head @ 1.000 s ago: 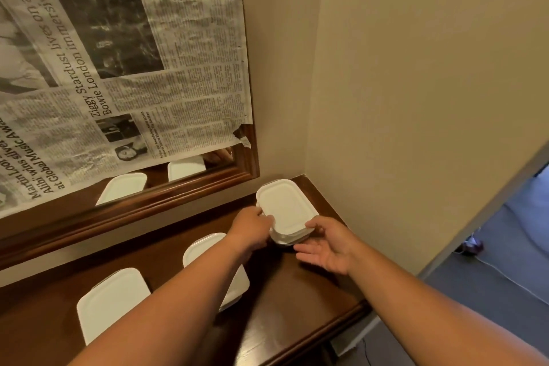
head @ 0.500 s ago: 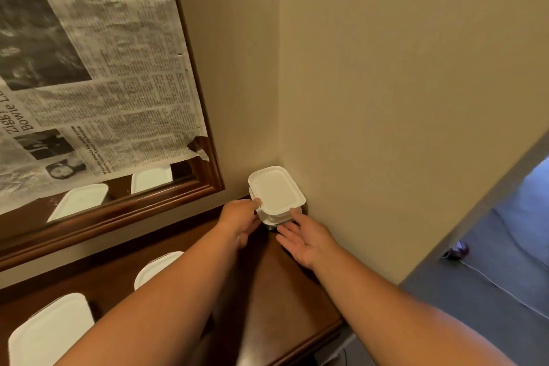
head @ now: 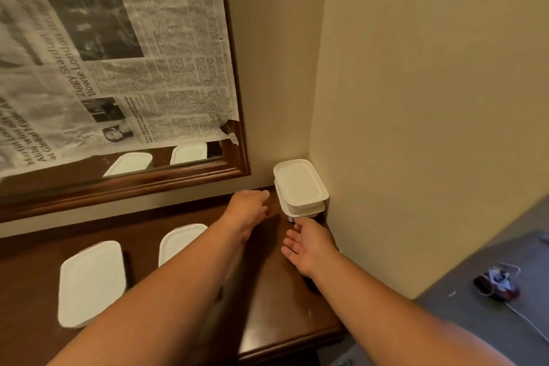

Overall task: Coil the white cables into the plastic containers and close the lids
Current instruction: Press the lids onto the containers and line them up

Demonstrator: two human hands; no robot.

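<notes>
At the centre right of the frame, a stack of two lidded white containers [head: 300, 186] stands in the corner where the two beige walls meet, on the far right end of a dark wooden tabletop [head: 276, 300]. The left hand [head: 248, 208] hovers just left of the stack, fingers loosely curled and empty, its fingertips near the stack's side but apart from it. The right hand [head: 309, 246] lies just below the stack in the frame, palm turned up and fingers spread, holding nothing; its fingertips reach close to the base of the lower container, and whether they touch cannot be told. Two more closed white containers sit on the tabletop at the lower left: one [head: 90, 282] nearest the left edge, another [head: 178, 242] partly hidden behind the left forearm. A wood-framed mirror [head: 234, 163] fills the upper left, mostly covered by newspaper [head: 124, 62]. On the grey floor at the lower right lies a small dark object [head: 496, 284] with a thin white cable [head: 525, 318].
</notes>
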